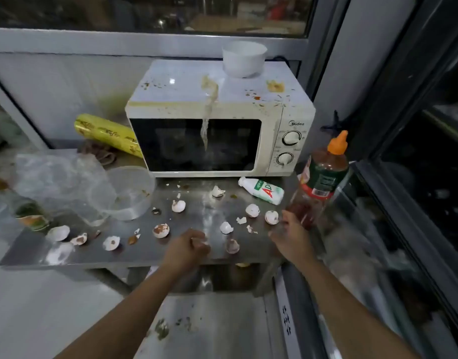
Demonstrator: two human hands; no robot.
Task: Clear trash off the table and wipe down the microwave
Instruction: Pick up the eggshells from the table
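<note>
Left hand: the left hand is over the front edge of the steel table, its fingers curled round small white eggshell pieces.
Right hand: the right hand is at the table's right end, its fingers curled round the lower part of a tilted sauce bottle with an orange cap; the bottle is blurred.
Microwave: a cream microwave stands at the back of the table, door closed, with two dials on its right panel. Brown splatters dot its top and a pale streak runs from the top down over the dark door glass.
Bowl: a white bowl sits on the back right of the microwave's top.
Eggshells: broken eggshells lie scattered across the table in front of the microwave, some stained brown, with small fragments between them; one shell lies between the two hands.
Milk bottle: a small white drink bottle with a green and red label lies on its side just below the microwave's right front corner.
Plastic containers: clear plastic containers and a clear plastic bag sit at the table's left, near the microwave's left front corner.
Glass bottle: a bottle with green and orange contents lies at the left end of the table, blurred.
Yellow roll: a yellow wrapped roll leans beside the microwave's left side, with a brown cloth under it.
</note>
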